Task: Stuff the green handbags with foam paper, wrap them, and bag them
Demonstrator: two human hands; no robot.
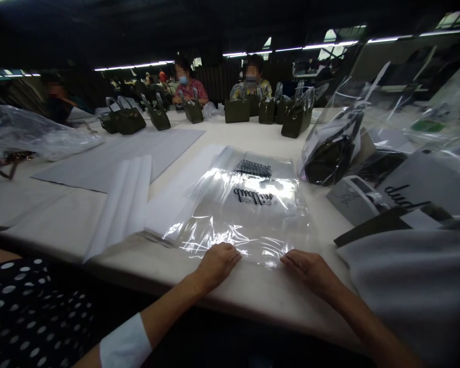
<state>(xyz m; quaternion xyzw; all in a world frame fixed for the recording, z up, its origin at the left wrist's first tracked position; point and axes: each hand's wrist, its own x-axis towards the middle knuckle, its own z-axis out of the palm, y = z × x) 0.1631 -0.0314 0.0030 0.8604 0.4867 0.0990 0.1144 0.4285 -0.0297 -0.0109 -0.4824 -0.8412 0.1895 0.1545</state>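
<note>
A stack of clear plastic bags [230, 220] with black lettering lies flat on the table in front of me. At its near edge, my left hand [219, 265] has its fingers closed on the plastic. My right hand [304, 268] pinches the same edge a little further right. Between the two hands the near edge is spread out and shiny with reflections. White paper sheets [176, 204] lie partly under the bags on the left, and beside them is a loosely folded white sheet [124, 199].
Several dark green handbags [236, 110] stand along the far side, where two masked people sit. A wrapped handbag [327, 158], a grey box [354, 199] and printed packaging crowd the right. Crumpled clear plastic [30, 133] and a grey sheet [118, 158] lie left. Someone in polka dots is close at left.
</note>
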